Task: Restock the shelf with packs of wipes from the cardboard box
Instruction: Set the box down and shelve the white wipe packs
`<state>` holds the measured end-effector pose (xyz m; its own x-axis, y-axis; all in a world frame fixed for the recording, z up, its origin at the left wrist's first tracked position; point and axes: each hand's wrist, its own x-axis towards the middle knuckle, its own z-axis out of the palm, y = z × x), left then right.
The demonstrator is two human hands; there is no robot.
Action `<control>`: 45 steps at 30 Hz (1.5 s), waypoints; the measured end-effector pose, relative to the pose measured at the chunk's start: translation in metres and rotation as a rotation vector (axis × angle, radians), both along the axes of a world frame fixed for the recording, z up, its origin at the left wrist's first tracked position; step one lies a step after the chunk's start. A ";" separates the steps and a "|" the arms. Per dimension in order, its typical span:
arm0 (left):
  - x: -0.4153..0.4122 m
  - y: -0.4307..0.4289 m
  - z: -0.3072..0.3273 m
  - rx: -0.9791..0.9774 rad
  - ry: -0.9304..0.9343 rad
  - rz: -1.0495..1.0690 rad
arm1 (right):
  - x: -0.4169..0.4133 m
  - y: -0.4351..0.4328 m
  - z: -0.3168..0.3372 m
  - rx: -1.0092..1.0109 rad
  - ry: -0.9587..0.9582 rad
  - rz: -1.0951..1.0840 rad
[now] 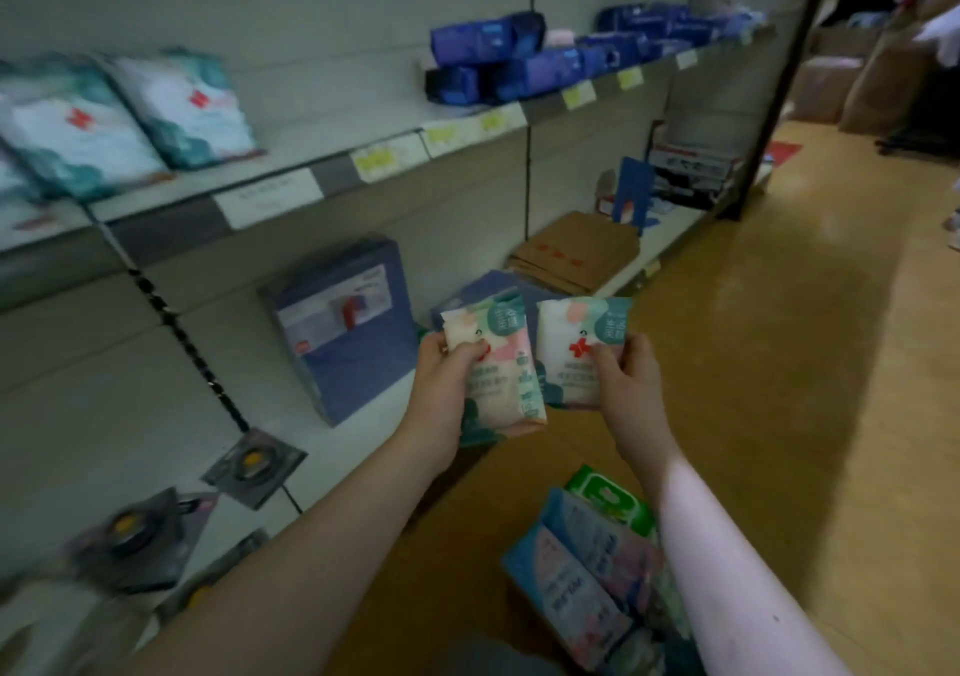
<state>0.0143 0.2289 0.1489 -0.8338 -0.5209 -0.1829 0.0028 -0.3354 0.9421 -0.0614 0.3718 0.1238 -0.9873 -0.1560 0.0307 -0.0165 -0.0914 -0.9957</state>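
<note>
A person stands before a shop shelf (332,145), mid-restock, with a pack of wipes in each hand. The left hand (441,379) grips the left pack (493,358) with the thumb laid across its front and the fingers curled behind. The right hand (623,379) pinches the right pack (576,348) the same way. The two packs are held upright side by side at the centre of the view, clear of any shelf (whether their edges touch cannot be told).

At six o'clock, between the forearms, lies a heap of further packs (587,571). This is presumably the supply, though the walls of the cardboard box cannot be made out. At ten o'clock, two teal-and-white packs (182,109) with what looks like the same red mark lean on the upper shelf.

The step in hand appears to be the carry from supply to shelf. The next move likely calls for raising both packs toward ten o'clock and standing them beside the matching stock, without knocking over the leaning ones.
</note>
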 end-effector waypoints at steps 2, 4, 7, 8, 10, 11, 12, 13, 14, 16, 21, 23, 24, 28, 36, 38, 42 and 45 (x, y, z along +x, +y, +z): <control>0.007 -0.015 0.019 -0.049 0.027 0.031 | 0.001 -0.020 0.019 -0.018 0.012 0.041; 0.014 -0.028 0.037 -0.087 0.059 0.055 | 0.001 -0.036 0.039 -0.055 0.003 0.069; 0.030 -0.059 0.074 -0.168 0.138 0.116 | 0.003 -0.069 0.076 -0.149 -0.014 0.165; 0.036 -0.069 0.087 -0.203 0.163 0.142 | 0.003 -0.080 0.088 -0.170 -0.007 0.193; 0.051 -0.093 0.115 -0.260 0.214 0.218 | 0.003 -0.108 0.113 -0.193 0.035 0.229; 0.059 -0.105 0.128 -0.290 0.238 0.259 | 0.003 -0.122 0.124 -0.210 0.051 0.237; 0.068 -0.119 0.140 -0.319 0.259 0.303 | 0.002 -0.138 0.135 -0.231 0.058 0.253; 0.077 -0.132 0.151 -0.345 0.268 0.341 | 0.002 -0.152 0.145 -0.252 0.068 0.271; 0.085 -0.145 0.160 -0.368 0.269 0.378 | 0.001 -0.165 0.154 -0.265 0.077 0.295; 0.103 -0.175 0.175 -0.409 0.243 0.487 | 0.003 -0.198 0.172 -0.276 0.090 0.356; 0.131 -0.236 0.190 -0.435 0.046 0.679 | 0.005 -0.257 0.194 -0.260 0.124 0.442; 0.134 -0.260 0.190 -0.439 -0.008 0.713 | 0.003 -0.284 0.200 -0.237 0.143 0.462; 0.134 -0.268 0.187 -0.449 -0.026 0.723 | 0.001 -0.295 0.201 -0.215 0.153 0.462; 0.126 -0.298 0.177 -0.496 -0.074 0.718 | -0.011 -0.341 0.202 -0.125 0.194 0.496; 0.112 -0.325 0.165 -0.737 -0.466 0.788 | -0.032 -0.386 0.195 0.009 0.167 0.567; 0.111 -0.330 0.160 -0.846 -0.697 0.809 | -0.035 -0.390 0.194 0.044 0.202 0.556; 0.117 -0.334 0.157 -0.763 -0.597 0.749 | -0.042 -0.394 0.194 0.120 0.264 0.536; 0.120 -0.331 0.160 -0.722 -0.499 0.730 | -0.046 -0.396 0.191 0.210 0.320 0.509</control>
<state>0.1339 -0.1024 0.3094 -0.2073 -0.9696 0.1300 -0.4538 0.2130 0.8653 -0.1071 -0.0242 0.3149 -0.7351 -0.6379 0.2296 -0.3219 0.0304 -0.9463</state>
